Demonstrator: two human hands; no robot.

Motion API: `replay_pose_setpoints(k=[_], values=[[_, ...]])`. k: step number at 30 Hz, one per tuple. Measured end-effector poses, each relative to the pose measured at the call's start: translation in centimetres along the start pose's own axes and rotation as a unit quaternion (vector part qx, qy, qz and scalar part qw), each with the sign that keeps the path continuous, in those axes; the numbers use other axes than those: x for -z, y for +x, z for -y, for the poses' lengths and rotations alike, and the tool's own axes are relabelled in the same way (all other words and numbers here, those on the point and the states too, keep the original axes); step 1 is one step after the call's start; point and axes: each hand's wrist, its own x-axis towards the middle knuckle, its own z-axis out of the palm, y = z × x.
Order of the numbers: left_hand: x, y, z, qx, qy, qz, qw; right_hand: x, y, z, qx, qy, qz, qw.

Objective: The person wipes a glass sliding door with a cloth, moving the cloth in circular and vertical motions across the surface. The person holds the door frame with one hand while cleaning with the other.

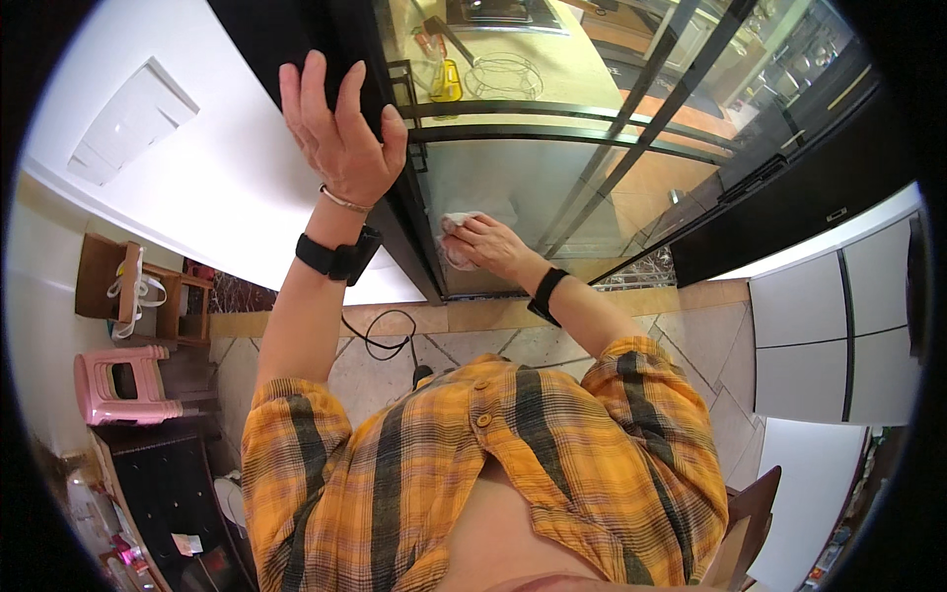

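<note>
My right hand (492, 244) grips a crumpled whitish cloth (460, 255) and holds it against the lower glass pane (484, 174) of a black-framed glass door, near the pane's left edge. Higher and to the left, my left hand (344, 133) is raised with its fingers spread, holding nothing. It is over the door's dark frame (414, 214) and the white wall beside it; whether the palm touches the frame cannot be told. Dark bands circle both wrists, and a bracelet is on the left one.
Behind the glass, a counter (570, 66) bears a wire rack (504, 76) and a yellow item (446, 81). A black cable (385, 344) loops on the tiled floor. At left stand a pink plastic stool (126, 385) and a cardboard box (103, 277); at right, grey cabinet doors (803, 370).
</note>
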Motion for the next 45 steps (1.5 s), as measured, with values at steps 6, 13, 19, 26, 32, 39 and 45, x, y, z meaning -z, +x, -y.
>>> replay_pose_setpoints(k=[6, 13, 19, 26, 32, 39, 45], values=[[-0.3, 0.3, -0.6, 0.0, 0.066, -0.001, 0.998, 7.6, -3.0, -5.2, -0.214, 0.003, -0.241, 0.947], [-0.4, 0.4, -0.7, -0.003, 0.071, 0.012, 0.997, 9.4, 5.0, -3.3, -0.212, -0.101, -0.374, 0.897], [0.0, 0.3, -0.4, -0.012, 0.09, 0.026, 0.996, 6.0, 2.1, -1.6, -0.217, 0.014, -0.285, 0.934], [-0.1, 0.2, -0.7, -0.001, 0.101, 0.022, 0.995, 10.5, -8.5, -5.9, -0.55, 0.047, -0.461, 0.695], [-0.2, 0.1, -0.5, -0.016, 0.109, 0.035, 0.993, 7.5, 1.6, -0.6, -0.314, -0.161, -0.275, 0.895], [0.1, 0.2, -0.2, -0.02, 0.111, 0.03, 0.993, 6.9, -10.0, -6.0, -0.493, -0.101, -0.311, 0.806], [-0.5, 0.4, -0.7, -0.018, 0.115, 0.02, 0.993, 5.0, -16.3, -9.6, -0.689, 0.097, -0.475, 0.539]])
